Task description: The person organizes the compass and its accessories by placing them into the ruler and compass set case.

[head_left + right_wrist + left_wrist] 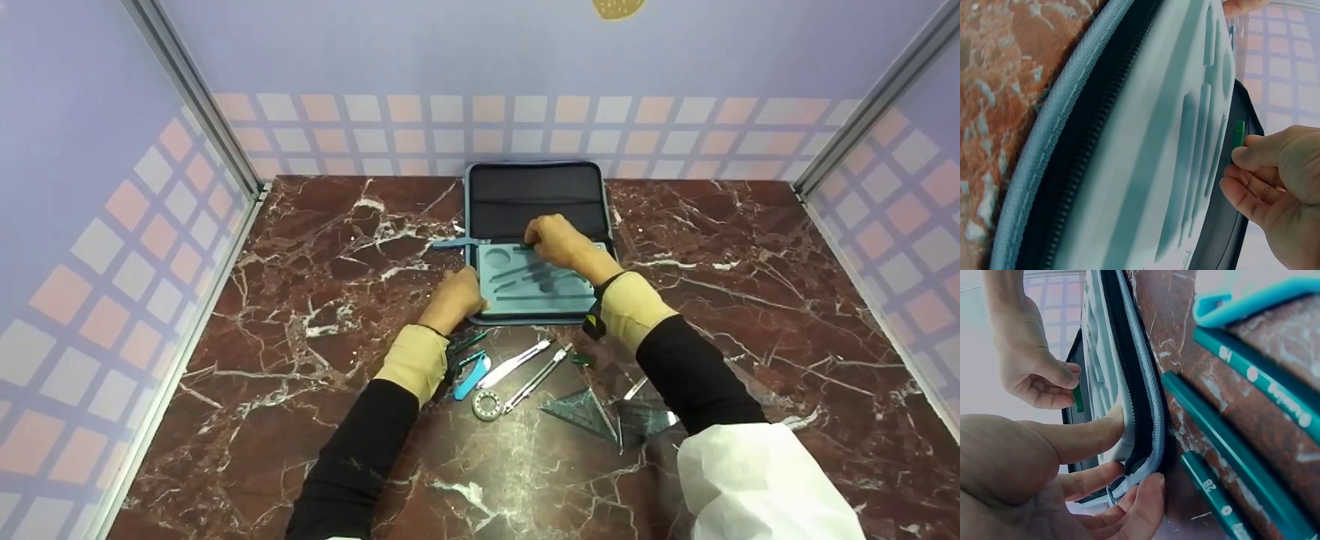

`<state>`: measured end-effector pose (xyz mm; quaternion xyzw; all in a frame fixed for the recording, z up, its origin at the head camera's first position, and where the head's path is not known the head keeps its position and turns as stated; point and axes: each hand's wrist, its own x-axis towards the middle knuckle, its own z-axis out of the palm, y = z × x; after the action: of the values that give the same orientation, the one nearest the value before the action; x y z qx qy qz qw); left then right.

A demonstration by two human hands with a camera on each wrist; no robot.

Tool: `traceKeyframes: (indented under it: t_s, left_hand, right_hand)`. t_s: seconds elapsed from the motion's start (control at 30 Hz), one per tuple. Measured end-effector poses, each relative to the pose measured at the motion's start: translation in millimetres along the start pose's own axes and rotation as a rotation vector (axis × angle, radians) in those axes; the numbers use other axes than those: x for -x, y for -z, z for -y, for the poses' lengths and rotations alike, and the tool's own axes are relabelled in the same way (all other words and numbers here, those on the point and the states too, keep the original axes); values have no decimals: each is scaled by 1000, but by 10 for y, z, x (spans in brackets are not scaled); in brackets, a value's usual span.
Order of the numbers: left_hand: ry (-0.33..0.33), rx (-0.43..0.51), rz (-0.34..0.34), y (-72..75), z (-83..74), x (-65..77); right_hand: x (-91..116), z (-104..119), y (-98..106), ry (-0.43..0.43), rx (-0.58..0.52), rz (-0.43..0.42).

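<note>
An unzipped blue-grey case (472,202) lies with its black lid raised at the back. Its pale moulded insert (487,300) has shaped recesses. My left hand (455,296) grips the case's front left corner; in the left wrist view the thumb presses the insert's edge and the fingers curl round the zipped rim. Above the insert's back edge, near the lid, my right hand (559,244) pinches a small green stick-like piece (1239,134) between thumb and fingers. Its lower end is hidden by the fingers, and its exact kind cannot be told.
In front of the case lie green pencils (1235,455), a light-blue and white tool (471,379), slim metal instruments (532,382), a round dial-like piece (487,405), a small green object (581,360) and a clear set square (581,412). Tiled-pattern walls (405,142) enclose the marbled table (315,255).
</note>
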<state>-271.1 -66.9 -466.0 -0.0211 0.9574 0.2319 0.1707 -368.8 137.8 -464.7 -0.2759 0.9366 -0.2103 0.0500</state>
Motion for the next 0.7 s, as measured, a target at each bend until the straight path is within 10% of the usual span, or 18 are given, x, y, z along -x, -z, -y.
traceKeyframes:
  t_s: [0.7]
  left_hand:
    - [-7, 6, -27, -7, -11, 27]
  right_hand:
    - [-71, 15, -156, 27, 29, -18]
